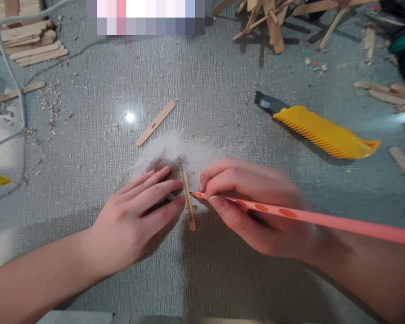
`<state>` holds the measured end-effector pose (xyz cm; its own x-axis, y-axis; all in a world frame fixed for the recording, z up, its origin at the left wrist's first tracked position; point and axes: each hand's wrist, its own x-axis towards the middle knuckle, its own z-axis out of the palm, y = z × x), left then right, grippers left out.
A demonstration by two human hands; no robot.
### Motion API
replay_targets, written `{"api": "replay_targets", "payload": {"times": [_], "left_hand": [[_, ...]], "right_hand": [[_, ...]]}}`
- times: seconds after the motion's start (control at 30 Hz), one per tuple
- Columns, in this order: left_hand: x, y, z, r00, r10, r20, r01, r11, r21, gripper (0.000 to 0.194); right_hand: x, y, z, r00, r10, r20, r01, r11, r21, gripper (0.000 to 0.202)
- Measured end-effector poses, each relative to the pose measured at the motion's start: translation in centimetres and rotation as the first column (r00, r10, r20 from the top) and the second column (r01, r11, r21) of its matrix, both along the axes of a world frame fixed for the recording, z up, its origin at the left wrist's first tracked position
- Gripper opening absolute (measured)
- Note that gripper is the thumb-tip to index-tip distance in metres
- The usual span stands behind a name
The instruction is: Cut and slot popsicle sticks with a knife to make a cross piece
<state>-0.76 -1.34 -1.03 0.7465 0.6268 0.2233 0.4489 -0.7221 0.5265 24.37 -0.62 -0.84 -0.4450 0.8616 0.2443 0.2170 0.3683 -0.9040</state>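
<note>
In the head view, a narrow wooden craft stick (190, 211) lies nearly upright in the picture, with fine marks along its left side. My left hand (131, 211) rests flat beside it, fingers stretched out, index finger and thumb tips at the stick's left edge. Something partly clear shows between that thumb and index finger, too covered to make out. My right hand (253, 202) is closed around a pink pencil (310, 218) with orange oval grips; its point is at the stick's right edge. A second craft stick (155, 123) with a small dark slot lies farther away.
A yellow utility knife (324, 132) lies at right. Stacked craft sticks (37, 42) stand far left near a grey cable (11, 67). Joined sticks (270, 22) sit at the back. Pale dust (175, 144) and wood chips (52, 101) dot the table. The top centre is pixelated.
</note>
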Motion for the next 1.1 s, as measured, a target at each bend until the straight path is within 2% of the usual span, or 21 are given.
{"api": "replay_targets", "payload": {"times": [0.27,1.1], "left_hand": [[-0.24,-0.04,-0.05,1.000,-0.006,-0.011,0.006,1.000,0.007,0.029],[-0.04,-0.07,-0.01,1.000,-0.002,-0.016,0.002,1.000,0.019,0.027]], "right_hand": [[-0.07,0.02,0.14,1.000,0.005,0.010,-0.005,1.000,-0.002,0.012],[-0.40,-0.49,-0.24,0.987,-0.077,0.138,0.056,0.987,0.149,0.026]]}}
